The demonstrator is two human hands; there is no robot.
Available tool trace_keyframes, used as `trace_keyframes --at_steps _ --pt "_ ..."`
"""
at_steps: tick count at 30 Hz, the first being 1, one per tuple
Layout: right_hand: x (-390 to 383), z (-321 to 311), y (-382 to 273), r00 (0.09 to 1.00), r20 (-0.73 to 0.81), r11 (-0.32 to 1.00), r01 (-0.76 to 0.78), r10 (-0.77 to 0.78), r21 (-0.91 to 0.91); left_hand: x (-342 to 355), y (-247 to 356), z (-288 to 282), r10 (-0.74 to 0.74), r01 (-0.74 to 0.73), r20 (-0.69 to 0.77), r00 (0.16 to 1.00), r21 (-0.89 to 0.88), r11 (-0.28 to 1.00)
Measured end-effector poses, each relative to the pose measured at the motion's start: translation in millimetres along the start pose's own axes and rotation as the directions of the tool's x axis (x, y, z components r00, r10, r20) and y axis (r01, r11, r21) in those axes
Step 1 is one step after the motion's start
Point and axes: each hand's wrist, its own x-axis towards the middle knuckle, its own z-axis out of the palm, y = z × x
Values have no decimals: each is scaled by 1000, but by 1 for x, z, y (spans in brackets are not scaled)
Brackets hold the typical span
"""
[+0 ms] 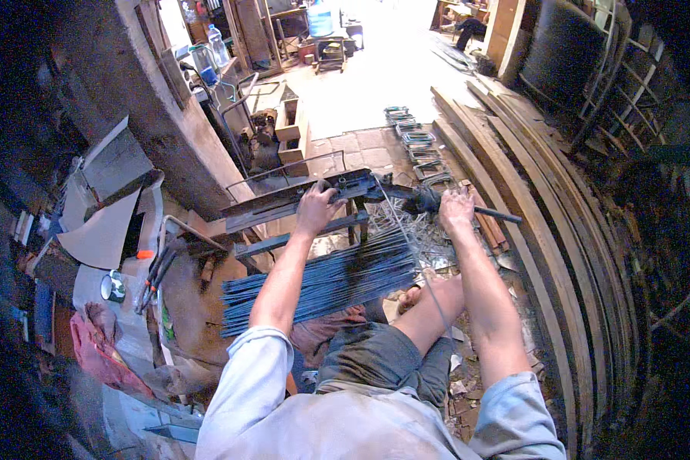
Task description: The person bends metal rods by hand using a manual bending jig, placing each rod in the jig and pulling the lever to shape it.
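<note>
My left hand (pixel 319 204) is closed at a dark metal bending jig (pixel 268 205), its fingers curled at the top; what they hold, if anything, is hidden. My right hand (pixel 456 207) grips a dark metal lever bar (pixel 501 215), which sticks out to the right, with a dark fitting on its other side. A thin steel rod (pixel 408 239) runs from the jig's right part down toward me, past my right forearm. Below the jig lies a long bundle of blue-grey rods (pixel 307 290).
Long boards (pixel 560 268) line the right. Bent wire rectangles (pixel 418 138) lie in a row ahead. Cardboard sheets (pixel 96 230), pliers-like cutters (pixel 156 280), a mug (pixel 113 285) and red cloth (pixel 92 341) are at left. Wooden boxes (pixel 293 149) stand near a concrete post (pixel 176 146).
</note>
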Motion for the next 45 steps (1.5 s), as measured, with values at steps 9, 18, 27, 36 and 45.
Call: trace_keyframes --at_steps 9,18,27,36,45 --pt "-25 -11 -2 1000 -17 1000 26 -26 -3 -4 -11 10 28 -28 -40 999 -5 1000" --pt "-32 -8 -10 997 -71 999 -33 35 29 -3 -7 4 47 -45 -40 998 55 998" --pt "-54 -14 -6 992 -123 998 -30 37 56 1 -2 4 59 -57 -58 997 40 998" --pt "-137 10 -76 880 379 103 -365 -287 925 -2 -3 7 9 -11 -61 998 -24 1000" --pt "-129 -62 -69 921 -320 815 356 -223 457 6 4 -23 -248 155 -267 931 -328 932"
